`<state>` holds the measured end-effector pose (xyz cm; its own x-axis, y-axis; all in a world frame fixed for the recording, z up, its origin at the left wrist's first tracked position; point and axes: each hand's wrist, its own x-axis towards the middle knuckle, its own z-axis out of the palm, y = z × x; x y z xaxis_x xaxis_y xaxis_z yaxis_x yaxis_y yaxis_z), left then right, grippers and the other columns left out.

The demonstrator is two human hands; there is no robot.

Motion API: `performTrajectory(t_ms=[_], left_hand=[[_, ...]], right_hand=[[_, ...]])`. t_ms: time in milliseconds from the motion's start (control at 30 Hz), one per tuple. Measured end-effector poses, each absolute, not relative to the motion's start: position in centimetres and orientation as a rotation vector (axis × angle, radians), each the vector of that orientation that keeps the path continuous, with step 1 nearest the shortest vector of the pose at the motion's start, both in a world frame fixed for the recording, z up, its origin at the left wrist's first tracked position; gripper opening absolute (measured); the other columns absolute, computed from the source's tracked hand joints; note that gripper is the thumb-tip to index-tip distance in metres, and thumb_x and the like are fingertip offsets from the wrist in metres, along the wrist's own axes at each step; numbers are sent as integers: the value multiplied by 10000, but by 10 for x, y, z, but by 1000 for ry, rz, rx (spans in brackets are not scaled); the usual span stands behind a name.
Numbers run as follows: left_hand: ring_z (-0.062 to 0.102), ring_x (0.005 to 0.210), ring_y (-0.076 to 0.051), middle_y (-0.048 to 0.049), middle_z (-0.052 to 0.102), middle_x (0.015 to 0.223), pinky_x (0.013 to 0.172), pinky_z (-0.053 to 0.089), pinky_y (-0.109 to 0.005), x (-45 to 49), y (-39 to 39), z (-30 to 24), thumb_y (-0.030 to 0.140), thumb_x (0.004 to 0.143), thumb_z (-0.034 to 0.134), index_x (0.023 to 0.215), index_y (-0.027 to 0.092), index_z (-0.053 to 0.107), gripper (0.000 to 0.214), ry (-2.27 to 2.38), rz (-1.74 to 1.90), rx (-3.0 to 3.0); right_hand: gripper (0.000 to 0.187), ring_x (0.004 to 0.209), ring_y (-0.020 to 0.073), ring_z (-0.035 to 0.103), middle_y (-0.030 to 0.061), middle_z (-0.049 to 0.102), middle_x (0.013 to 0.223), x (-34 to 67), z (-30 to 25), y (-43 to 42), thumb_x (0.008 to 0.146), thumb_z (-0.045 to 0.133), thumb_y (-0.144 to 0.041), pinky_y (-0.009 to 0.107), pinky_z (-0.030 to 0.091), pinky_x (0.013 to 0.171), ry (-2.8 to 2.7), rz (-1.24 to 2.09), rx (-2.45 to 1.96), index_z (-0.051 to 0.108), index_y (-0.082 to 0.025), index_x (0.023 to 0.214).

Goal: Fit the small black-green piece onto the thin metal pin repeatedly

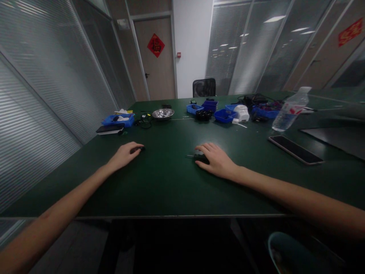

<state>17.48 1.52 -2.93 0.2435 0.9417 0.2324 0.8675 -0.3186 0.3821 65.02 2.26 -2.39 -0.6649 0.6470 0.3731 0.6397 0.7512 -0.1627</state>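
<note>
My left hand (125, 153) rests on the green table at the left, its thumb and fingers closed on a small black object (142, 148). Most of that object is hidden by the fingers, so its kind does not show. Right of the middle, my right hand (213, 159) lies low over a screwdriver (199, 156) with a dark handle. The handle sits between thumb and fingers and runs under the palm. Its thin metal shaft points left, close to the tabletop.
At the back stand a metal bowl (163, 114), blue trays (225, 115) with parts, and a blue box (118, 120) at left. On the right are a water bottle (291, 110), a phone (295, 149) and a dark flat panel (336, 139). A bin (293, 253) stands below the front edge.
</note>
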Motion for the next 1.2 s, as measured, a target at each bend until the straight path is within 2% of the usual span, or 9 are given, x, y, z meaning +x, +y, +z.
performTrajectory(t_ms=[133, 267, 400, 467, 567, 700, 1200], left_hand=[[687, 1080, -268, -128, 705, 1275, 904, 555, -412, 258, -1, -24, 436, 1080, 570, 1384, 277, 738, 382, 1150, 632, 2452], [674, 968, -244, -130, 701, 1177, 835, 539, -417, 317, -3, -26, 385, 1042, 665, 1399, 290, 685, 370, 866, 626, 2485], [652, 938, -240, -123, 683, 1127, 801, 521, -410, 337, 3, -33, 362, 997, 721, 1500, 292, 546, 537, 850, 636, 2393], [650, 971, -247, -127, 673, 1136, 832, 523, -412, 337, 3, -34, 373, 983, 738, 1485, 275, 546, 546, 857, 652, 2385], [636, 1042, -258, -110, 665, 1138, 910, 516, -410, 331, -2, -30, 402, 980, 745, 1322, 234, 655, 392, 910, 659, 2430], [618, 1034, -248, -88, 660, 1083, 903, 496, -373, 330, -6, -24, 396, 1022, 694, 1156, 194, 729, 245, 946, 634, 2482], [596, 1046, -250, -89, 674, 1111, 925, 478, -374, 331, -11, -17, 343, 1028, 660, 1123, 187, 713, 190, 985, 576, 2553]], right_hand=[[212, 1047, 301, 652, 119, 718, 1156, 652, -22, 25, 1082, 566, -376, 467, 516, 900, -2644, 61, -970, 663, -223, 1192], [211, 957, 266, 669, 108, 721, 1104, 655, -16, 20, 1087, 550, -378, 413, 521, 836, -2630, 136, -882, 583, -228, 1231], [234, 886, 245, 673, 114, 721, 1109, 654, -16, 20, 1100, 507, -384, 374, 486, 759, -2700, 194, -774, 527, -219, 1265], [251, 774, 212, 651, 99, 725, 1076, 651, -18, 22, 1099, 513, -409, 348, 443, 684, -2695, 228, -812, 513, -220, 1264], [256, 784, 205, 654, 72, 724, 1036, 644, -21, 25, 1083, 554, -416, 331, 422, 698, -2698, 285, -780, 514, -225, 1248], [261, 713, 185, 622, 37, 716, 953, 639, -22, 25, 1064, 585, -405, 317, 380, 677, -2724, 315, -757, 528, -224, 1243], [294, 652, 160, 611, 9, 714, 850, 639, -21, 24, 1037, 607, -397, 288, 373, 648, -2708, 358, -701, 597, -214, 1268]])
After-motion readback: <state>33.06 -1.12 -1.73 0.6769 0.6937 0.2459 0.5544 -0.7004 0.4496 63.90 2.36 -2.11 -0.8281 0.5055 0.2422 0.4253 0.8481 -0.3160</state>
